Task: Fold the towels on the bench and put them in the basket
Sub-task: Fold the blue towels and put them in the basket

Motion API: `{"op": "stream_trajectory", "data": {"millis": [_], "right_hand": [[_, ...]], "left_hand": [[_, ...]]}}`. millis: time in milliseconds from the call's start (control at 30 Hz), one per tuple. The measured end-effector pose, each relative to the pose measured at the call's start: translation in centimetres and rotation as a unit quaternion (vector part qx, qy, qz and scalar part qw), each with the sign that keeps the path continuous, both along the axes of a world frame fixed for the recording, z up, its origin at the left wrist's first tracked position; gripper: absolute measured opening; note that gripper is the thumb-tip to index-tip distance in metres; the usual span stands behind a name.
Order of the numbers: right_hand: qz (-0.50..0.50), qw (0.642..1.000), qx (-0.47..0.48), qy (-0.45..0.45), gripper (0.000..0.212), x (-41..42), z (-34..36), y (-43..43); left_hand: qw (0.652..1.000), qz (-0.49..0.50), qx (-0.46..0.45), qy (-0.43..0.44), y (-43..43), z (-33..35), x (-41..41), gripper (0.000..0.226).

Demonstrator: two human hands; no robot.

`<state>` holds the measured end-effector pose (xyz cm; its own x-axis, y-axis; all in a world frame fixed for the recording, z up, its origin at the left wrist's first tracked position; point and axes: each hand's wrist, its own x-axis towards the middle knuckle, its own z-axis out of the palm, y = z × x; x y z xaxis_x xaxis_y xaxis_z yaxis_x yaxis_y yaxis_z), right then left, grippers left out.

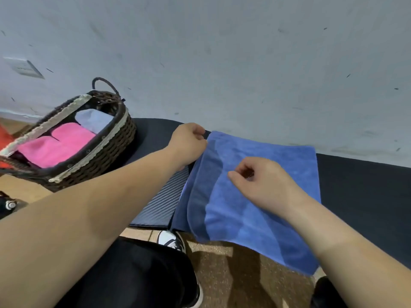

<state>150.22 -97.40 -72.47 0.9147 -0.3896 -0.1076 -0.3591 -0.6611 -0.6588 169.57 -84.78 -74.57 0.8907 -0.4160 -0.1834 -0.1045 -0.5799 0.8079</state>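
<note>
**Operator:** Closest to the lens is my left forearm [77, 207]. Its left hand [189, 144] is curled, pinching the far corner of the blue towel [233, 218], which lies on the bench [360, 185] with its near edge hanging off.

**Spotter:** Right hand?

**Operator:** My right hand [264, 181] is curled over the middle; I can't tell if it's pinching. I'd match the corners squarely, then flatten the crease.

**Spotter:** Surroundings?

**Operator:** Dark bench, scuffed grey wall [222, 63], and the basket [111, 152] to the left with pink towels [55, 145] inside.

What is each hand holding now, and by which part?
The left hand pinches the blue towel at its far left corner. The right hand is curled over the towel's middle; a pinch there cannot be told.
</note>
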Motion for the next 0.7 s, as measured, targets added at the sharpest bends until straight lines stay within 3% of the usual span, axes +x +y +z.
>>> {"op": "stream_trajectory", "data": {"millis": [167,267,600,700], "right_hand": [[0.023,0.964,-0.153,0.218,0.075,-2.1,-1.1,-2.1],[0.027,0.942,-0.181,0.281,0.093,-3.7,-2.7,-3.3],[0.014,0.937,-0.157,0.313,0.089,-9.3,-4.9,-5.6],[-0.001,0.952,-0.148,0.266,0.086,-8.8,-3.6,-5.8]], "left_hand": [[0.992,-0.067,0.101,-0.041,1.3,0.7,-3.6,0.026],[0.979,-0.079,0.173,-0.071,3.0,0.3,-5.9,0.02],[0.968,-0.087,0.222,-0.084,5.2,-0.7,-10.4,0.022],[0.965,-0.091,0.23,-0.089,5.8,-0.7,-10.6,0.024]]}}
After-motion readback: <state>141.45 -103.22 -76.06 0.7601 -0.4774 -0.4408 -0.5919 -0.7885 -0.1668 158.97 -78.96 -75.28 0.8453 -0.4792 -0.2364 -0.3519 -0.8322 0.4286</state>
